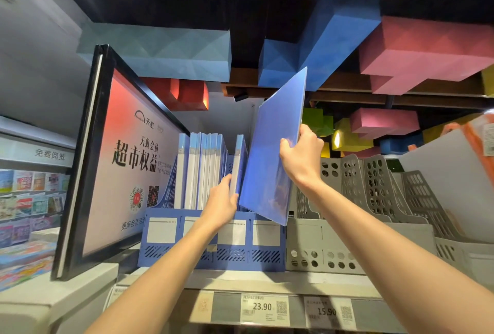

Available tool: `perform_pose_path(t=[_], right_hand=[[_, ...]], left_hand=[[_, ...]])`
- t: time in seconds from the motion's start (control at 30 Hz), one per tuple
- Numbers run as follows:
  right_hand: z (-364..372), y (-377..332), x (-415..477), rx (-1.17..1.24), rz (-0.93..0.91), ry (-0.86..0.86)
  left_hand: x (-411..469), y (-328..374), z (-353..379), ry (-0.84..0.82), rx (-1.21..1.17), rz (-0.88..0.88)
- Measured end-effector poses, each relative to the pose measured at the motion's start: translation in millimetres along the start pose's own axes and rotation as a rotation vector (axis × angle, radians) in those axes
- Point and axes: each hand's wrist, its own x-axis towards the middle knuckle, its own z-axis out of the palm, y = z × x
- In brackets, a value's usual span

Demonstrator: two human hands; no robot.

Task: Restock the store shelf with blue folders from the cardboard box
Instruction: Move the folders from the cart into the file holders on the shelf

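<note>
— Slotting another one in, by the look of it?

— Yes. The right hand (pixel 300 158) grips a thin translucent blue plastic folder (pixel 272 152) by its long edge, thumb on the near face and fingers round the edge. It holds it tilted above the blue plastic file rack (pixel 213 232), the lower corner just over the rack's right-hand end.

— And the other hand?

— The left hand (pixel 223 200) is on the lone blue-and-white folder (pixel 239 162) standing in the rack. Thumb and fingers seem to pinch its front edge and hold it over to the left. Further left, a packed row of matching folders (pixel 203 168) fills the first compartments.

— So where does the new one go?

— I'd judge into the gap right of that lone folder, the last slot before the grey perforated plastic racks (pixel 361 226). It's the placing step, about midway: the folder is in the air, not yet seated.

— What does it need?

— Turning upright so the bottom edge clears the rack's front wall, then lowering straight down the gap with the neighbour held aside. It looks floppy, so it may bow and catch.

— More to come?

— Can't say. The cardboard box isn't visible from here, only the shelf edge (pixel 230 284) with its paper price tags (pixel 264 307).
</note>
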Motion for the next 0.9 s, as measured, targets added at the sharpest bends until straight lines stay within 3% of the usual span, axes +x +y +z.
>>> perform_pose_path(t=[0.17, 0.33, 0.4, 0.5, 0.63, 0.9], right_hand=[[-7, -8, 1, 0.017, 0.005, 0.025], [-16, -20, 1, 0.012, -0.034, 0.100], [-17, -24, 3, 0.030, -0.045, 0.150], [-18, -28, 3, 0.050, -0.058, 0.212], [-20, -32, -2, 0.072, -0.055, 0.242], [-28, -31, 10, 0.191, 0.077, 0.100]], left_hand=[[-10, 13, -11, 0.052, 0.068, 0.044], [-11, 44, -25, 0.319, -0.224, 0.260], [-13, 59, -28, 0.266, -0.337, 0.272], [-16, 75, -27, 0.062, -0.462, 0.248], [-27, 90, -15, -0.185, -0.446, 0.273], [-29, 89, -14, -0.293, -0.399, 0.256]])
